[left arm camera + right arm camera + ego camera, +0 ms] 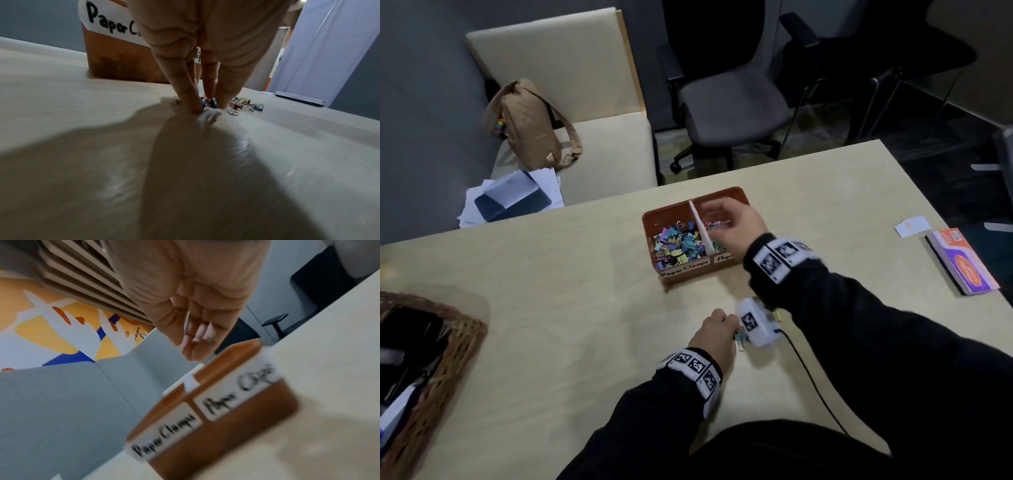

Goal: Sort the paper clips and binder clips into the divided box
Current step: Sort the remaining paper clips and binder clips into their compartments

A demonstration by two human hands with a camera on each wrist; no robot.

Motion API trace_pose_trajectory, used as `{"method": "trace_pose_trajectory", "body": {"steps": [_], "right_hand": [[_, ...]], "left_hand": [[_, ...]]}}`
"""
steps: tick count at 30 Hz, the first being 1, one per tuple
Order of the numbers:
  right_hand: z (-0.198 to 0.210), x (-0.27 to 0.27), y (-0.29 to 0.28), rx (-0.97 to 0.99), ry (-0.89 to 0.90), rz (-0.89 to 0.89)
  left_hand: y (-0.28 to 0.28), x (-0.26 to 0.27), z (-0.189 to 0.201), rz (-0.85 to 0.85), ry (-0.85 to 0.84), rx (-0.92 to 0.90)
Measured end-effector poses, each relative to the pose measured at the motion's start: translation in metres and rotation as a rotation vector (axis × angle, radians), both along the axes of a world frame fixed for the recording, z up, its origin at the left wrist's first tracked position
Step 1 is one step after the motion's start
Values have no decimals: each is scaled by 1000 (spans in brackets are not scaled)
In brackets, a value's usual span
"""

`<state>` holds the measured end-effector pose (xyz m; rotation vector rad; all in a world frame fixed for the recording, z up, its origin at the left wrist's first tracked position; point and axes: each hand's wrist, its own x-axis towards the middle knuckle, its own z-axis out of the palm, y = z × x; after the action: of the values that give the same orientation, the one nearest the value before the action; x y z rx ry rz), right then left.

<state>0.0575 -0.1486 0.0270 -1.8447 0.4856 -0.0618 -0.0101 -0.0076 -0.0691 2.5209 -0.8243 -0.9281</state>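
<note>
A: Pinching at the tabletop, the left hand is closing its fingertips round a small blue binder clip; whether the clip is lifting yet cannot be told.

B: And the right hand?

A: It is hovering palm-down with relaxed fingers over the right compartment of the brown divided box, holding nothing visible. Coloured paper clips are lying beneath it.

B: Where is the rest of the work sitting?

A: A few loose binder clips are lying on the wooden table just at three o'clock of the pinching fingers. The box is standing at twelve o'clock from the left hand, near but apart.

B: Which section is that clip heading for?

A: Judging by the label reading "Paper Clamps", the left compartment, where the binder clip pile is already heaped. From the pinch it is lying toward eleven or twelve o'clock, so the left hand is the nearer one, and the white divider is separating it from the right hand's side.
</note>
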Motion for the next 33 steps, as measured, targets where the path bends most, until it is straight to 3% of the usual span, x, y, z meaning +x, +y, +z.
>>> {"method": "trace_pose_trajectory", "body": {"steps": [3, 6, 9, 12, 18, 21, 25, 33], "right_hand": [[-28, -48, -22, -90, -56, -129], [-55, -99, -35, -265, 137, -179], [-77, -126, -43, -496, 430, 106], [-86, -130, -46, -570, 544, 351], [-100, -119, -34, -718, 475, 505], [-102, -122, -30, -702, 462, 485], [-106, -131, -30, -715, 487, 584], [-108, -134, -25, -773, 460, 501]], "left_hand": [[-1, -3, -1, 42, -38, -48], [-6, -5, -2, 57, -51, -31], [-12, -2, -3, -7, -74, 40], [-14, -3, -4, 20, -77, 11], [-12, -3, -6, 71, -113, -21], [-10, -1, -7, 70, -103, -25], [-8, 2, -9, 107, -67, -3], [-4, 1, -12, 134, -56, -50]]}}
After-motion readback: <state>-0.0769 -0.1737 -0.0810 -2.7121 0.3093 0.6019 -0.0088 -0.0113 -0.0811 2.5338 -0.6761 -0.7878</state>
